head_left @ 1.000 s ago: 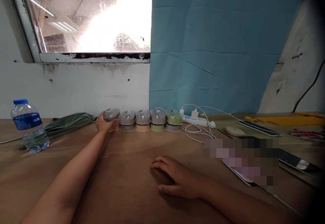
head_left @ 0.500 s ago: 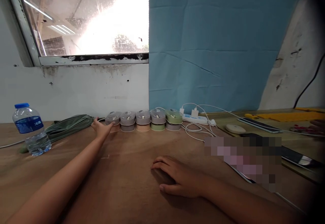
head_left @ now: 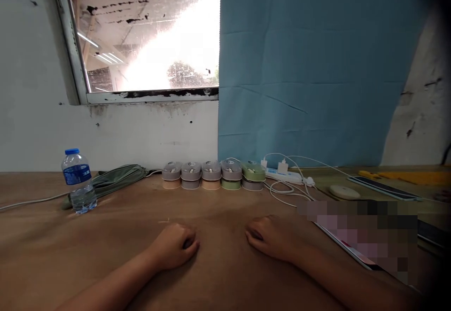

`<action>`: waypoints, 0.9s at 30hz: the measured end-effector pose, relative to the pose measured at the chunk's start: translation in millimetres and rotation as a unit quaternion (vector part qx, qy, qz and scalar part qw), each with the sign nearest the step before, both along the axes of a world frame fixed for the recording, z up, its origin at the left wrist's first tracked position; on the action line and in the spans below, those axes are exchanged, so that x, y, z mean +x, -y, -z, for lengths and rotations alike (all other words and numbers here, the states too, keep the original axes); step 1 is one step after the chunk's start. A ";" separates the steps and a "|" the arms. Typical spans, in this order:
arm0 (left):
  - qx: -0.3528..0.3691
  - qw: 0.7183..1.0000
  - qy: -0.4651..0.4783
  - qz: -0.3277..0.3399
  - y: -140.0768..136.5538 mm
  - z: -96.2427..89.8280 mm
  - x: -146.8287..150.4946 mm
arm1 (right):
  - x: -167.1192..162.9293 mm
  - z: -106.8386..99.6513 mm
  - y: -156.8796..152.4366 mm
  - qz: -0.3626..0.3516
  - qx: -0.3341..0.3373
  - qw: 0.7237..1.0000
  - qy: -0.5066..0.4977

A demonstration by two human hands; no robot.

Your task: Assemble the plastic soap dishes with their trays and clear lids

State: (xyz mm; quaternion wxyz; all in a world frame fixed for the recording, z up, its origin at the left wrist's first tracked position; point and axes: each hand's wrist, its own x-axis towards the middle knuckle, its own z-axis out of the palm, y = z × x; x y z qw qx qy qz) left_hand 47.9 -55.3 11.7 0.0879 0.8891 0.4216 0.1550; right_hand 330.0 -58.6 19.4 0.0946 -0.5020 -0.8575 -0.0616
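My left hand (head_left: 176, 246) rests on the brown wooden tabletop (head_left: 218, 283) in a loose fist, with a small dark gap between thumb and fingers. Across from it lies my right hand (head_left: 273, 238), its fingers curled in. Nothing shows in either hand. Farther back, a straight row of several oval two-layer boxes (head_left: 210, 172) stands against the wall, apart from both hands. Most have greyish lids; the rightmost box (head_left: 253, 172) has a green top. Their lower layers are orange, grey or green.
At left stands a water bottle (head_left: 78, 179) with a blue cap, beside a folded green cloth item (head_left: 121, 179). Right of the boxes are a white power strip (head_left: 285, 176) with chargers and looped cables, a cream oval object (head_left: 344, 192), and a partly pixelated flat device (head_left: 347, 245).
My left hand has left the leftmost box and come back toward me, curling into a loose fist. My right hand has curled more. The view has shifted left.
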 end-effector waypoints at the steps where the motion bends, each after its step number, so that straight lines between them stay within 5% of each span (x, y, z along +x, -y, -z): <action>1: 0.009 1.000 -0.010 0.001 -0.4 0.0 0.5 | 1.7 0.6 -1.7 0.011 0.001 1.000 0.003; 27: 0.058 0.997 -0.050 0.006 -3.4 7.3 -2.9 | 5.6 0.2 -5.6 0.019 -0.017 1.000 0.014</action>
